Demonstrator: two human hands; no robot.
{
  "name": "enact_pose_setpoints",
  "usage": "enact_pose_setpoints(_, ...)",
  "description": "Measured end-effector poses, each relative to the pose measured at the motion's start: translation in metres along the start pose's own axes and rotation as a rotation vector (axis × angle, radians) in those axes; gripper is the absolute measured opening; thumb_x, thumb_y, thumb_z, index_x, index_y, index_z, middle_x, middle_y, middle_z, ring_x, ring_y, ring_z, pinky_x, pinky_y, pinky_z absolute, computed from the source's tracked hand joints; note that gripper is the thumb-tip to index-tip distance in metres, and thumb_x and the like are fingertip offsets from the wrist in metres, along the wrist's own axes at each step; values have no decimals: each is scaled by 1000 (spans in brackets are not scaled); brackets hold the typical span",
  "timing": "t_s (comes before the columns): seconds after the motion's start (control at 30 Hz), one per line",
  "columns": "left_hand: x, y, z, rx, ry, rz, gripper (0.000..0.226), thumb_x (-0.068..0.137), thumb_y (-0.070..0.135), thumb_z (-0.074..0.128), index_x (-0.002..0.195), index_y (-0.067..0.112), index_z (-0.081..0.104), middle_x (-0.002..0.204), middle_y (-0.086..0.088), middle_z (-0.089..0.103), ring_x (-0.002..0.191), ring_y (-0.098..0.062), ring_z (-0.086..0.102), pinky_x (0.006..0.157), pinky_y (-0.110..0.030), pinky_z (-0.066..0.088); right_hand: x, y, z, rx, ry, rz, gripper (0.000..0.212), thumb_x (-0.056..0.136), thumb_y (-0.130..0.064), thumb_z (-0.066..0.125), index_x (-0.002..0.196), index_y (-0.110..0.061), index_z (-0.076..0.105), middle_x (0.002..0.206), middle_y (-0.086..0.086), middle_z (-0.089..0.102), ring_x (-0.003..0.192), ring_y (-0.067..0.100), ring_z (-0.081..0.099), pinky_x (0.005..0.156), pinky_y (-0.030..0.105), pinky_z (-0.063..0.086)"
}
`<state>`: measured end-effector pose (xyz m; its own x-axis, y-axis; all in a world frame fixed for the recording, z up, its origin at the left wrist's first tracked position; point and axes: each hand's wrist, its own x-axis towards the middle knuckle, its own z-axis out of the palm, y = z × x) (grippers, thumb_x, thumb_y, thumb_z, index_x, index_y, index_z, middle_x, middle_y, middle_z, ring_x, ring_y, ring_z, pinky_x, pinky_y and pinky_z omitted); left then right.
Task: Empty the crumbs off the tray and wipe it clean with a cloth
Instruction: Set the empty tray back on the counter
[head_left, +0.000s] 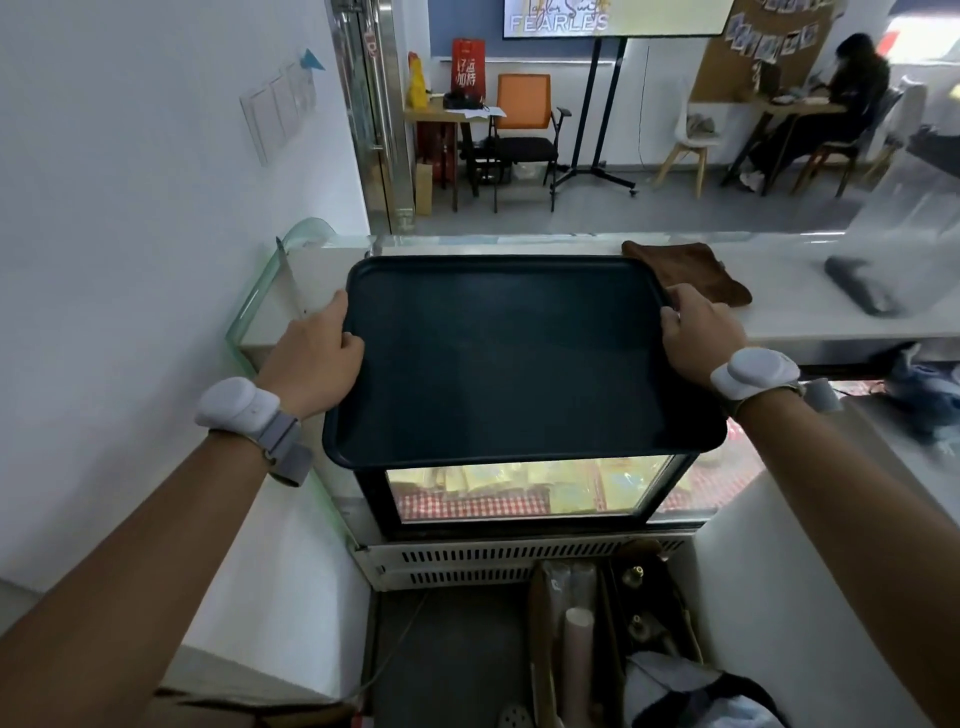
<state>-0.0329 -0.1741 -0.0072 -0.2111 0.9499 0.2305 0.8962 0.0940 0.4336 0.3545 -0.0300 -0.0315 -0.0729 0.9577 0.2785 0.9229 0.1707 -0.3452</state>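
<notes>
— Both forearms (156, 525) low in frame. Our left hand (317, 358) grips the tray (519, 358) at its left rim, thumb over the edge. Our right hand (698, 338) curls round the right rim.
— Tray position?
— Level over the display case (519, 493). Held or resting, we cannot tell.
— Progress?
— We spot no crumbs, so emptying looks done. Wiping not begun, we judge. The brown cloth (696, 270) lies on the worktop (789, 317), by the tray's far right corner.

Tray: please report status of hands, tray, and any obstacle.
Hands: left hand and right hand grip tray by side edges. No crumbs visible on it. Cloth lies beside far right corner, untouched.
</notes>
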Motion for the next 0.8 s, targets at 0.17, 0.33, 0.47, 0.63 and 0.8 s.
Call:
enact_pose_setpoints(0.17, 39, 3, 16, 14, 28, -1, 17, 96, 9, 40, 112, 9, 48, 71, -11, 54, 65, -22, 50, 62, -35, 36, 42, 8, 11, -5, -5, -13, 35, 101, -26, 39, 129, -8, 52, 111, 24, 66, 95, 45, 61, 76, 38, 43)
enact_pose_setpoints(0.33, 61, 0, 33, 23, 27, -19, 16, 96, 10, 39, 110, 12, 48, 76, -10, 56, 73, -34, 57, 66, -38, 43, 67, 14, 25, 1, -13, -17, 35, 101, -25, 40, 129, -6, 51, 111, 25, 65, 97, 45, 61, 73, 35, 37)
enact_pose_setpoints(0.47, 76, -2, 42, 51, 24, -27, 38, 99, 11, 39, 136, 11, 45, 98, -20, 62, 90, -42, 59, 77, -40, 45, 84, 14, 31, -3, -20, -21, 36, 102, -27, 40, 129, -6, 51, 109, 22, 66, 93, 43, 62, 73, 36, 43)
enact_pose_setpoints(0.63, 90, -6, 49, 76, 11, -36, 42, 99, 11, 39, 140, 12, 41, 109, -25, 63, 97, -44, 59, 75, -38, 39, 94, 12, 36, -76, 4, -11, 35, 101, -27, 41, 127, -7, 52, 105, 23, 66, 89, 45, 63, 71, 38, 44)
enact_pose_setpoints(0.8, 99, -7, 54, 110, 35, -51, 51, 100, 12, 40, 150, 14, 37, 123, -27, 62, 106, -48, 59, 85, -46, 46, 103, 16, 37, -147, -26, -16, 30, 99, -27, 45, 115, -8, 59, 98, 19, 68, 81, 40, 63, 66, 34, 40)
